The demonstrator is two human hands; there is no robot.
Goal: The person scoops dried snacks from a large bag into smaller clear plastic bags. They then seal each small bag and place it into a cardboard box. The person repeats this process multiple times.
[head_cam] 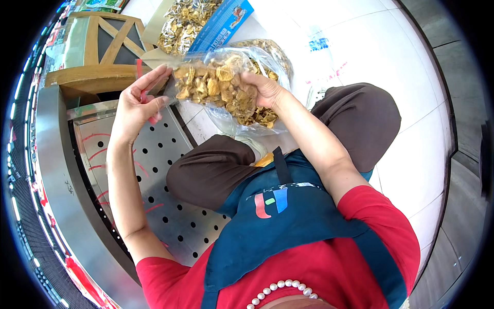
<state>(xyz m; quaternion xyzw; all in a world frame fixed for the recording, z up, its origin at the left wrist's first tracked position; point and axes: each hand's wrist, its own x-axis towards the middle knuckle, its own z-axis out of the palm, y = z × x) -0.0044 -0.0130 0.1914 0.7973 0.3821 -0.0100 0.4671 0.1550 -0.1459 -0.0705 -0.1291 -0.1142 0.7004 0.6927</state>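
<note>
A clear plastic bag of dried yellow-brown slices [214,83] is held up between my hands. My right hand [264,89] grips its filled end, fingers wrapped around the plastic. Near the bag's flattened, empty-looking end is my left hand [148,94], with its fingers partly spread and a red strip [143,96] between them; whether it pinches the plastic I cannot tell. Under the held bag lies a larger open clear bag [266,119] with more of the dried slices. Beyond it, a cardboard box [154,27] with a blue printed flap [222,27] holds more bagged slices [185,23].
A perforated metal panel [154,154] with red marks lies at the left, inside a metal rim [73,185]. A wooden crate-like frame [92,73] stands at the upper left. Clear plastic with blue print [318,44] rests on the white tiled floor [417,127]. My bent knees flank the large bag.
</note>
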